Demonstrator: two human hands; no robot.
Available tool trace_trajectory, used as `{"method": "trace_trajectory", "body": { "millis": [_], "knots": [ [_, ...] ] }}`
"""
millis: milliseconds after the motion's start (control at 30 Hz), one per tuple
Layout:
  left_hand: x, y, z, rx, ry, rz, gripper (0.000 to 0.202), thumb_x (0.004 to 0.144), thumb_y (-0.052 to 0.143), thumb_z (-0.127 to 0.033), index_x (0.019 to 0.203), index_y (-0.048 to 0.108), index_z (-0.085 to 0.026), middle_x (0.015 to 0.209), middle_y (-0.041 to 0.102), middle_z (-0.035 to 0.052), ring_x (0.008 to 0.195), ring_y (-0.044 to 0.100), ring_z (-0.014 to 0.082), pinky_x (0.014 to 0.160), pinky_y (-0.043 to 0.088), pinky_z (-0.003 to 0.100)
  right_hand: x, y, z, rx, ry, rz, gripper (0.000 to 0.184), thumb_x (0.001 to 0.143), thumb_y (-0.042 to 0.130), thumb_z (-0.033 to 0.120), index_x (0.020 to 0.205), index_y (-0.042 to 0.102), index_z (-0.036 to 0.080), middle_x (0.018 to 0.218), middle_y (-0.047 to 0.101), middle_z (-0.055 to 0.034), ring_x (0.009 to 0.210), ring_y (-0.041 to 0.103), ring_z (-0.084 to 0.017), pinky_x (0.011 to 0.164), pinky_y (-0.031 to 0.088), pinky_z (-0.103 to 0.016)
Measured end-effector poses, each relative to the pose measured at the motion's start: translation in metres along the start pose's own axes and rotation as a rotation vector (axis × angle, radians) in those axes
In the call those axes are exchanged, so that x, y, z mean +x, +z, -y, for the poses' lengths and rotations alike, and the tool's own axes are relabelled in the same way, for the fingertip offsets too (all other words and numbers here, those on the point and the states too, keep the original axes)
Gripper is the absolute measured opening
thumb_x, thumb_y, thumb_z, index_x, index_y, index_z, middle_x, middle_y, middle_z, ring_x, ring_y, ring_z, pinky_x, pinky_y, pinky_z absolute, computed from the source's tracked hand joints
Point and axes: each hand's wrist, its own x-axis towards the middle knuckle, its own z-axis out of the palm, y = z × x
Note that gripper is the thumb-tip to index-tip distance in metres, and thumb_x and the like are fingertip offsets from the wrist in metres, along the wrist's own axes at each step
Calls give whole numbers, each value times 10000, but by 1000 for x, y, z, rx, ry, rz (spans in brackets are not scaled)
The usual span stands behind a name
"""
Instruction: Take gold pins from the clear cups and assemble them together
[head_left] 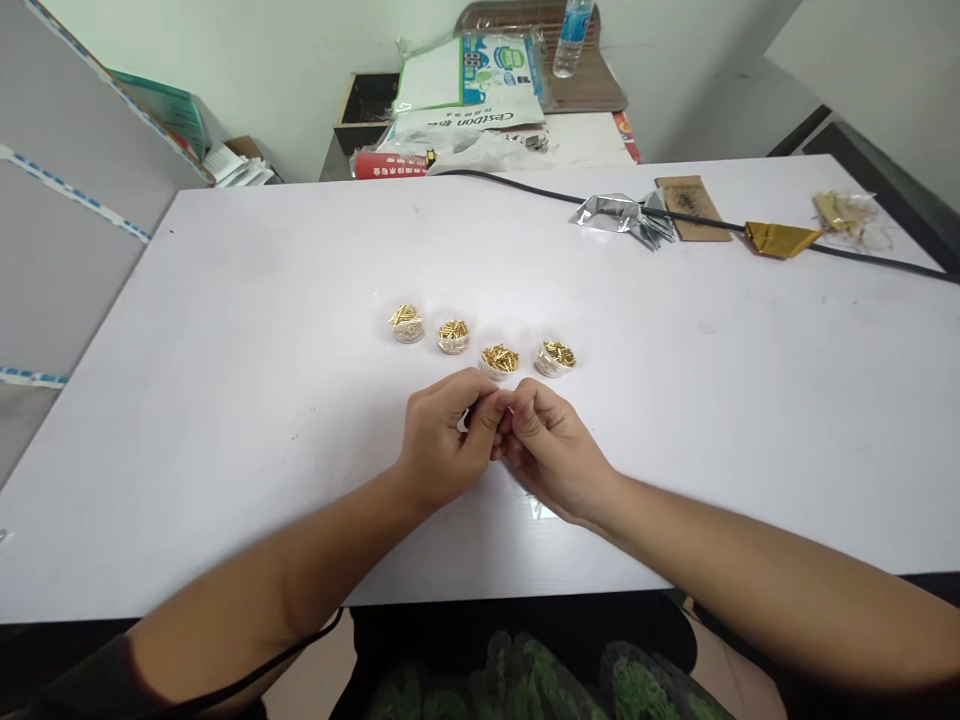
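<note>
My left hand (pixel 448 430) and my right hand (pixel 561 450) meet above the near middle of the white table (pixel 262 400). Thumbs and fingers of both are pinched together, tips touching or almost so. Whatever lies between them is too small or hidden to make out. Just beyond my fingers, several small clear cups hold gold-coloured metal pins: one cup (pixel 499 360) is closest to my left hand, another (pixel 555 358) stands to its right, and others (pixel 453 337) (pixel 406 324) sit to the left. Partly under my right hand lies a small clear plastic piece (pixel 544 508).
A black cable (pixel 525 187) crosses the table's far right. Along it lie a silver packet (pixel 611 212), a brown card (pixel 694 210), a gold foil packet (pixel 780 240) and a clear bag (pixel 847 218). Behind the table are plastic packaging (pixel 472 80) and a water bottle (pixel 572 40).
</note>
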Motion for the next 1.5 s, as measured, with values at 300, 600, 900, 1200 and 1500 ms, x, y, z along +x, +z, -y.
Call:
{"method": "trace_trajectory", "body": {
  "millis": [300, 600, 900, 1200, 1500],
  "knots": [
    [2, -1, 1, -113, -7, 14, 201, 932, 534, -129, 731, 523, -120, 573, 537, -35, 444, 510, 16, 448, 430, 108, 2, 0, 6, -7, 48, -8, 350, 892, 638, 446, 720, 572, 148, 665, 554, 12, 681, 591, -79, 674, 508, -211],
    [4, -6, 2, -245, -13, 26, 218, 984, 467, -159, 769, 485, -130, 608, 562, -22, 479, 550, 36, 480, 452, 150, 5, -3, 16, -118, -47, 69, 225, 919, 628, 348, 804, 569, 163, 686, 610, 11, 735, 656, -111, 693, 558, -261],
    [3, -8, 5, -110, 30, -36, 228, 981, 473, -185, 763, 516, -136, 626, 538, -7, 537, 506, 57, 512, 437, 191, 7, -4, 24, -341, -141, 36, 221, 883, 666, 294, 801, 511, 159, 754, 705, -33, 751, 704, -138, 632, 586, -266],
    [2, -7, 6, -100, -14, -30, 239, 987, 469, -212, 763, 508, -140, 639, 556, -6, 562, 515, 67, 535, 444, 203, 4, -6, 29, -491, -238, 23, 193, 844, 672, 180, 769, 495, 167, 806, 724, -60, 790, 712, -159, 588, 558, -245],
    [4, -6, 8, -106, -76, -72, 260, 988, 480, -269, 765, 514, -141, 663, 596, 8, 596, 557, 77, 551, 476, 201, 6, -3, 33, -561, -254, -62, 131, 850, 673, 191, 811, 551, 165, 817, 721, -61, 761, 708, -153, 634, 597, -286]
  ]
}}
